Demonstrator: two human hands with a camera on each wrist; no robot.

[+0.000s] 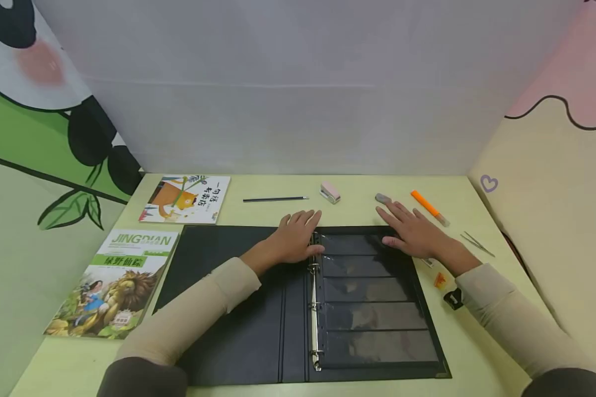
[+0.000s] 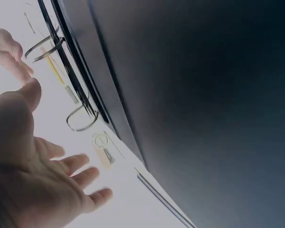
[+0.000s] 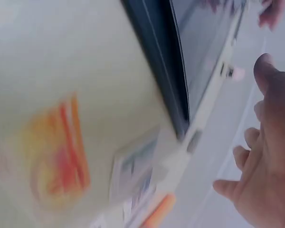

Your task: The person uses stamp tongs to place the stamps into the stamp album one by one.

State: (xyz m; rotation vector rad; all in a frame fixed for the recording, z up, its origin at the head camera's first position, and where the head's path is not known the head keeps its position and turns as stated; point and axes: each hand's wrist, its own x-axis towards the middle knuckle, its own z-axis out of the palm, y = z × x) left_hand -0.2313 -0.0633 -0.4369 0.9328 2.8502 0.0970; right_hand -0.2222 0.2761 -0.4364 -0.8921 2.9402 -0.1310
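A black ring binder [image 1: 228, 331] lies spread out on the table, its metal rings [image 1: 314, 306] along the middle. On its right side is a black page [image 1: 377, 317] with several clear horizontal pockets. My left hand [image 1: 295, 237] is over the top of the binder near the upper ring, fingers spread and holding nothing. Over the page's upper right corner is my right hand [image 1: 417, 234], fingers extended, also holding nothing. Both wrist views show the palms free, with the left hand [image 2: 42, 166] above the rings. Whether either hand touches the binder, I cannot tell.
Behind the binder lie a pen [image 1: 275, 199], a small pink stapler [image 1: 330, 192] and a grey eraser [image 1: 382, 198]. To the right are an orange marker-like stick [image 1: 429, 208], tweezers [image 1: 477, 244] and a small orange-yellow picture piece [image 3: 61, 161]. Two books [image 1: 111, 286] flank the left edge.
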